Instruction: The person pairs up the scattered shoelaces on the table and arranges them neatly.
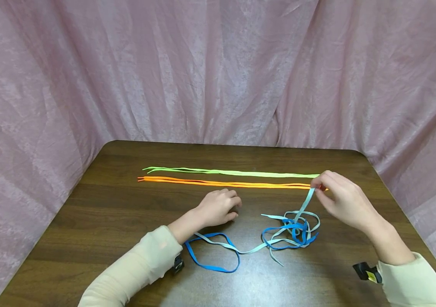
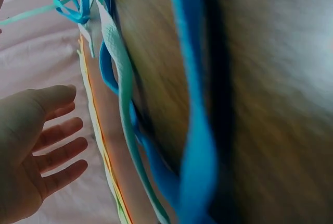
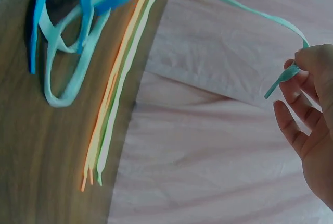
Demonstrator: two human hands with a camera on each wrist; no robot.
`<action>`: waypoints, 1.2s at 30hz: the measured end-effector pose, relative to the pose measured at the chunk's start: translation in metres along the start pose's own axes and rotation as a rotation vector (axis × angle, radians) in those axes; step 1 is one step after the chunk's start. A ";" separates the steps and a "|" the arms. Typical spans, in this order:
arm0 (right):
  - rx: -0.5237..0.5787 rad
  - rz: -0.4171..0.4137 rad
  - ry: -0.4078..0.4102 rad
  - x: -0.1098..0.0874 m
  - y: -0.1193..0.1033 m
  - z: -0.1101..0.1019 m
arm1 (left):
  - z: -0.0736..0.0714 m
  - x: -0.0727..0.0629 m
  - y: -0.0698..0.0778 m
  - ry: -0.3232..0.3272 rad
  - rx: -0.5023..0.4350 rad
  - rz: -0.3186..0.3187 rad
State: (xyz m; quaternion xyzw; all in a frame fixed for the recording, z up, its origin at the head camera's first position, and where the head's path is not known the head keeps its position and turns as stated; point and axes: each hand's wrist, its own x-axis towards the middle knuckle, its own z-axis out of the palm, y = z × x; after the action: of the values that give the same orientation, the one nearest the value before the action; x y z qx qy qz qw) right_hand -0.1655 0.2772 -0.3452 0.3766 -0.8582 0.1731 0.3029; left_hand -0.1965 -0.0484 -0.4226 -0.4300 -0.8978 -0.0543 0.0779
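My right hand (image 1: 346,200) pinches a pale teal shoelace (image 3: 234,6) near its end, between thumb and forefinger; the short tip sticks out past the fingers. From there the lace runs down into a loose tangle with a blue shoelace (image 1: 218,269) on the table. Part of the tangle lies below and left of this hand, and a wide blue loop lies near my left wrist. My left hand (image 1: 218,207) is raised over the table with nothing in it. In the left wrist view its fingers (image 2: 60,153) are spread and loosely bent.
Orange shoelaces (image 1: 210,182) lie stretched straight across the wooden table (image 1: 118,238), with green shoelaces (image 1: 241,173) parallel just behind them. The right hand overlaps their right ends in the head view. Pink curtains (image 1: 218,72) hang behind the table and along its sides.
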 end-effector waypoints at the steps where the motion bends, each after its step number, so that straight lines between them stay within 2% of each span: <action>1: -0.002 0.009 0.002 -0.001 0.001 -0.002 | 0.001 0.003 0.001 -0.002 0.002 0.003; 6: -0.021 0.039 0.005 -0.006 0.006 -0.007 | 0.004 0.021 0.009 -0.027 0.021 0.014; 15: -0.010 0.038 0.059 -0.016 0.015 -0.003 | 0.014 0.048 0.026 -0.118 0.015 0.014; 19: -0.013 0.060 0.032 -0.019 0.015 -0.002 | 0.016 0.057 0.033 -0.164 0.010 0.015; 28: -0.019 0.110 -0.018 -0.024 0.015 0.002 | 0.024 0.073 0.047 -0.224 0.014 0.008; 36: -0.027 0.098 -0.001 -0.025 0.015 0.006 | 0.027 0.079 0.056 -0.232 0.012 0.004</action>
State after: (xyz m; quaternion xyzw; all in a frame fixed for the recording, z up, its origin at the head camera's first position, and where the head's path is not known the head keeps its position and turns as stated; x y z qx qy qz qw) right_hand -0.1657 0.2972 -0.3666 0.3300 -0.8781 0.1760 0.2984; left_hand -0.2042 0.0519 -0.4330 -0.4345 -0.9003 0.0012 -0.0240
